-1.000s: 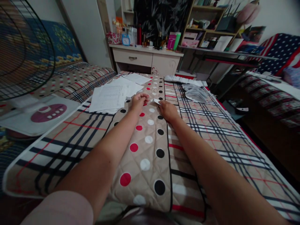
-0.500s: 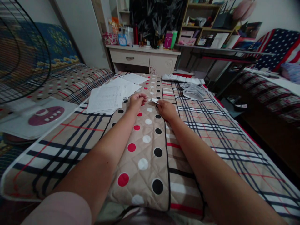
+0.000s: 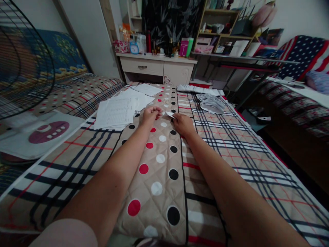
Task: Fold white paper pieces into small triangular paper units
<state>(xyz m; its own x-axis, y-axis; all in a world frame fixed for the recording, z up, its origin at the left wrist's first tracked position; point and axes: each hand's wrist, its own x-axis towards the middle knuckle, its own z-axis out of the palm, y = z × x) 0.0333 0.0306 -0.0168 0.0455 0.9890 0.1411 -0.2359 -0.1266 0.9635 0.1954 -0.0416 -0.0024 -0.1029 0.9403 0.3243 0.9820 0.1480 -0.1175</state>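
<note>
My right hand [image 3: 183, 124] is shut in a pinch on a small folded piece of white paper [image 3: 169, 114], which points leftward from the fingertips. Just left of it, my left hand [image 3: 151, 116] has its fingers curled in toward the thumb; whether anything is between them I cannot make out. Both hands are over the dotted strip of the quilted bedspread [image 3: 160, 158], a small gap apart. Beyond my left hand lie loose printed sheets [image 3: 114, 112], overlapping one another. On the right side is a fanned pile of folded papers [image 3: 211, 104].
A long row of folded white paper [image 3: 200, 90] lies at the bed's far end. Behind it stands a white dresser [image 3: 144, 65] crowded with bottles and boxes. A caged fan [image 3: 25, 65] and a white panel with a purple oval [image 3: 48, 132] are at the left.
The view has shifted slightly. Both hands stay almost in place, the right one still pinching the folded paper and the left one still curled.
</note>
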